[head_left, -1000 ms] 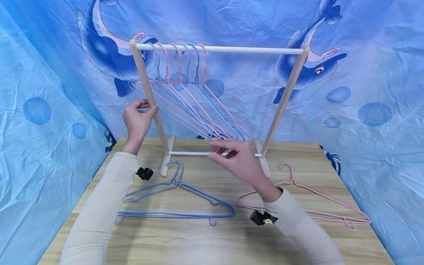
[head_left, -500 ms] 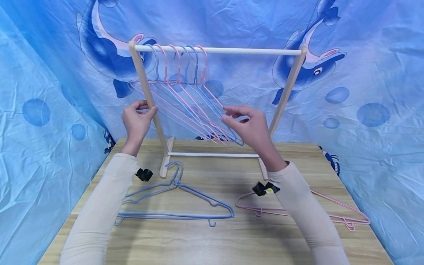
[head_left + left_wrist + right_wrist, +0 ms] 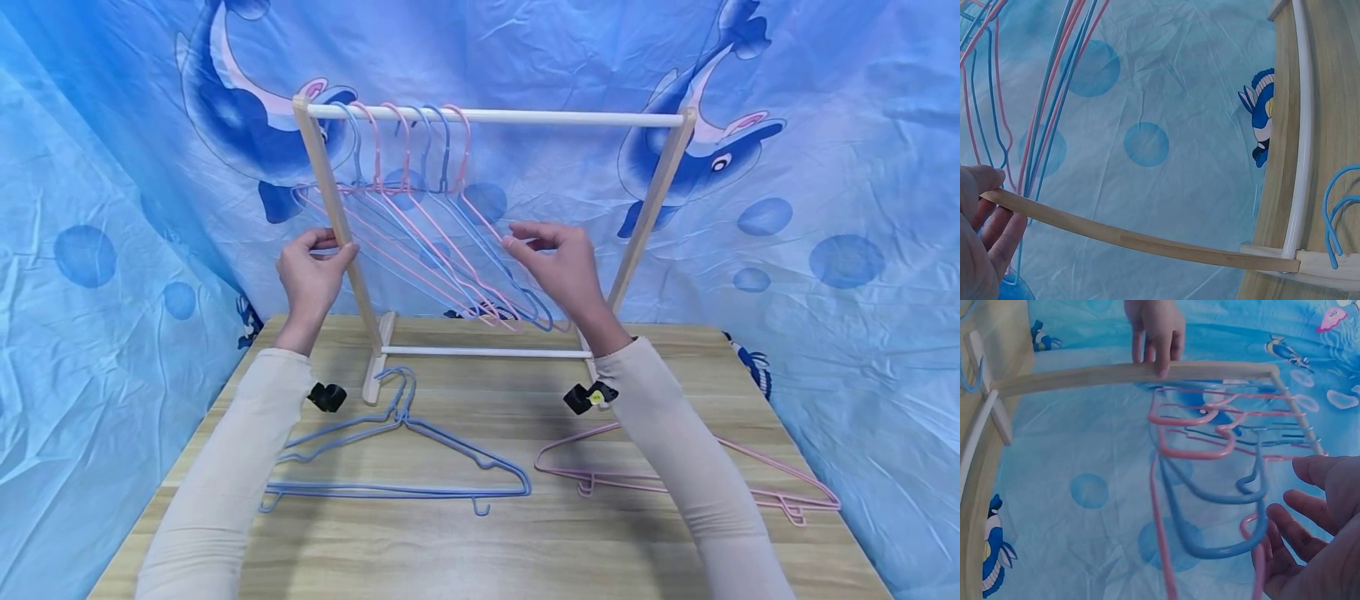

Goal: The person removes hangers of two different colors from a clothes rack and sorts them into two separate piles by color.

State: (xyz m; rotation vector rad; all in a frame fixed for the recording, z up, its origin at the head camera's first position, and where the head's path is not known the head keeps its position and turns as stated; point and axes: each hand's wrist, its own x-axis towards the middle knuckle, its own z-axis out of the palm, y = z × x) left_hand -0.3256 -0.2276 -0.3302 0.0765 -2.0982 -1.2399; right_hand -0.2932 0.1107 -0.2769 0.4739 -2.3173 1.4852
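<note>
The left hand [image 3: 311,271] grips the left upright [image 3: 337,208] of a small wooden clothes rack, thumb on one side and fingers on the other. Several pink and blue hangers hang by their hooks from the left half of the white rail [image 3: 555,116]. At the outermost pink hanger [image 3: 480,212] is the right hand [image 3: 562,262]. In the right wrist view its fingers [image 3: 1288,534] touch that hanger's pink end, while the thumb stands apart from them. Two blue hangers [image 3: 403,408] lie overlapping on the table below, left of a pink hanger [image 3: 615,482].
The rack's feet [image 3: 372,379] stand near the back of the wooden table [image 3: 450,550], joined by a low white bar [image 3: 487,352]. A blue curtain [image 3: 847,167] printed with dolphins surrounds the table. The right forearm [image 3: 675,450] passes over the pink hanger on the table.
The right hand has risen from near the low bar to the outermost pink hanger's sloping arm. That hanger's lower end has swung slightly. The left hand keeps its grip on the upright.
</note>
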